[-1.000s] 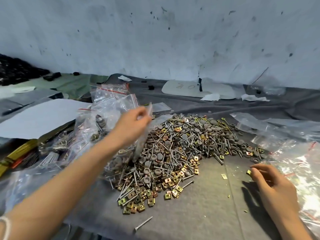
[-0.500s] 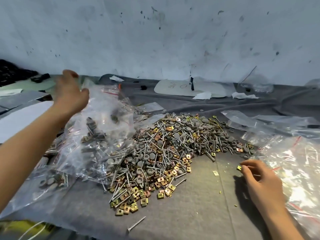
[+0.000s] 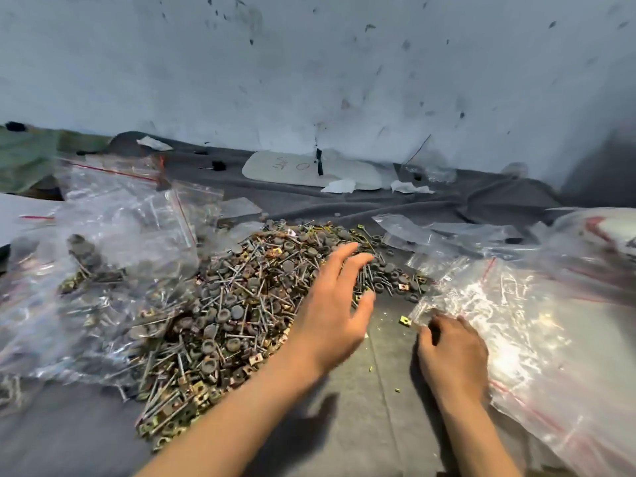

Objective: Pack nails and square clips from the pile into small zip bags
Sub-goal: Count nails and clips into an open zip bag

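Note:
A pile of nails, round grey caps and brass square clips lies on the grey cloth. My left hand hovers over the pile's right side, fingers spread and holding nothing. My right hand rests on the cloth with its fingers curled against the near edge of a heap of clear zip bags with red seal lines. Whether it grips a bag is hidden by the fingers. One loose square clip lies just left of that hand.
Filled zip bags are heaped at the left, overlapping the pile. A white board and paper scraps lie at the back by the stained wall. A white sheet sits at the far left.
My left hand has let go of a filled bag at the left heap and swung right over the pile. My right hand moved slightly right to the edge of the zip bags.

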Motion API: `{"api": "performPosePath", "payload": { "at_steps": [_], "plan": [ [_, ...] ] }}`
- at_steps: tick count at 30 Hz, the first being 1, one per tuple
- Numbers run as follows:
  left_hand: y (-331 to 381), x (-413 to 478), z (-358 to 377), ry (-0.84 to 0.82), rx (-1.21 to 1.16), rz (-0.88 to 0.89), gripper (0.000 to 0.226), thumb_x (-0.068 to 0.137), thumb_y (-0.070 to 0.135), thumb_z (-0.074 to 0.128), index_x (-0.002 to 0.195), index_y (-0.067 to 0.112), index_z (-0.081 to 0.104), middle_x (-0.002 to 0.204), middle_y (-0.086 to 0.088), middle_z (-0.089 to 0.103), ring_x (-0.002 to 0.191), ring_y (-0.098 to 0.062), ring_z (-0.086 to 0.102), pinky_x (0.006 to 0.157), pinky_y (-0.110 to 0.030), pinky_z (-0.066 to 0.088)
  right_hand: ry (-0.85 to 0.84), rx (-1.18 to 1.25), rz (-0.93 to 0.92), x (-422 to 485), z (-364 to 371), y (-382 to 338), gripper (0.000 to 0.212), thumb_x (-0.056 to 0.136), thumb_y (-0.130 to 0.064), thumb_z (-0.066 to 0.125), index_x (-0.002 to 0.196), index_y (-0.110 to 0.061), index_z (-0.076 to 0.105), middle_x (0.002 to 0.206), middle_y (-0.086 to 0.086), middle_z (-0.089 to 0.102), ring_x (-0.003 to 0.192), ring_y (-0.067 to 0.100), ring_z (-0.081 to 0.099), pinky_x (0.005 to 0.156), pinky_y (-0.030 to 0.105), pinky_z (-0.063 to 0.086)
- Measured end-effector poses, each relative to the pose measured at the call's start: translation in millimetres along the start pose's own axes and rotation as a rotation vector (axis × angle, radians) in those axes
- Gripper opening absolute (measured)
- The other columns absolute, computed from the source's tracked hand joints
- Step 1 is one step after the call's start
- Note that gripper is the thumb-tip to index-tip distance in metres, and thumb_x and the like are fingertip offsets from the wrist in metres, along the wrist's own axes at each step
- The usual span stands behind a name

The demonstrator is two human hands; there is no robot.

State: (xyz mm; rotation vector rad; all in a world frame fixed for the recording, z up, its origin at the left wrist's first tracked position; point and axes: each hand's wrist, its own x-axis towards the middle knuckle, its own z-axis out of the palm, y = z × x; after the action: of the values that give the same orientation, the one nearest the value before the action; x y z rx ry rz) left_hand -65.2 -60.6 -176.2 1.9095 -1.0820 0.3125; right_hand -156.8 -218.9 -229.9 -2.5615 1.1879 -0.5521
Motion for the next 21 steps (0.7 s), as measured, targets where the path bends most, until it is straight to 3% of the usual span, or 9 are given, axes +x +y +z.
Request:
{"api": "performPosePath", "payload": {
  "at_steps": [2,6,10,13,15,17,21],
  "plan": [
    [11.2,-7.6,27.7,-0.062,-0.145,0.003,0.044,0.09,0.006,0.056,0.133,0.008,0.048,0.144,-0.005,0.039,0.135,-0.012,0.034,0.112,-0.009,0.012,0.028,-0.008,-0.004,-0.7,0.5,0.5,0.032,0.091,-0.024,0.055,0.118,-0.01,0.066,0.129,0.013,0.059,0.126,0.029,0.045,0.106,0.037,0.033],
    [-2.3,-22.9,52.8,-0.164,-0.225,-0.01,0.041,0.086,-0.007,0.054,0.126,0.003,0.054,0.133,-0.01,0.049,0.126,-0.015,0.045,0.11,-0.013,0.024,0.046,-0.011,0.073,0.3,4.2,3.1,0.037,0.092,-0.031,0.052,0.12,-0.01,0.062,0.147,0.014,0.041,0.134,0.03,0.034,0.11,0.038,0.028],
    [-20.2,-24.0,56.2,-0.059,-0.245,-0.112,0.033,0.088,-0.005,0.053,0.117,0.009,0.059,0.115,-0.002,0.058,0.107,-0.008,0.055,0.1,-0.022,0.042,0.059,-0.077,0.049,3.1,7.8,7.7,0.044,0.093,-0.038,0.047,0.13,-0.016,0.056,0.14,0.003,0.052,0.133,0.025,0.037,0.111,0.036,0.026],
    [-23.1,-22.2,56.3,-0.02,-0.324,-0.25,0.028,0.09,-0.003,0.052,0.113,0.012,0.06,0.111,-0.001,0.061,0.101,-0.01,0.061,0.093,-0.031,0.05,0.168,0.053,0.014,2.1,6.6,6.4,0.041,0.093,-0.028,0.054,0.13,-0.011,0.056,0.136,0.006,0.055,0.131,0.027,0.039,0.11,0.039,0.026],
    [-23.2,-22.1,55.7,-0.01,-0.359,-0.312,0.024,0.092,0.002,0.053,0.111,0.016,0.059,0.108,-0.001,0.064,0.099,-0.011,0.064,0.092,-0.032,0.051,0.332,0.226,-0.125,-2.5,3.8,0.7,0.039,0.089,-0.014,0.06,0.127,-0.005,0.058,0.131,0.011,0.059,0.127,0.028,0.045,0.109,0.043,0.03],
    [-20.2,-21.1,52.6,-0.024,-0.556,-0.386,0.019,0.094,0.015,0.054,0.111,0.023,0.058,0.105,-0.002,0.067,0.099,-0.016,0.066,0.091,-0.033,0.053,0.49,0.274,-0.406,-7.6,1.8,-5.7,0.04,0.086,-0.01,0.058,0.126,-0.001,0.059,0.13,0.012,0.059,0.126,0.026,0.046,0.107,0.042,0.033],
    [-13.7,-20.5,46.2,-0.123,-1.143,-0.551,0.051,0.083,0.049,0.052,0.128,0.026,0.049,0.112,-0.003,0.07,0.104,-0.018,0.067,0.086,-0.029,0.054,0.432,0.24,-0.963,-18.6,5.6,-18.7,0.035,0.094,-0.015,0.046,0.123,-0.005,0.063,0.137,0.003,0.055,0.132,0.025,0.044,0.101,0.045,0.038]
  ]
}}
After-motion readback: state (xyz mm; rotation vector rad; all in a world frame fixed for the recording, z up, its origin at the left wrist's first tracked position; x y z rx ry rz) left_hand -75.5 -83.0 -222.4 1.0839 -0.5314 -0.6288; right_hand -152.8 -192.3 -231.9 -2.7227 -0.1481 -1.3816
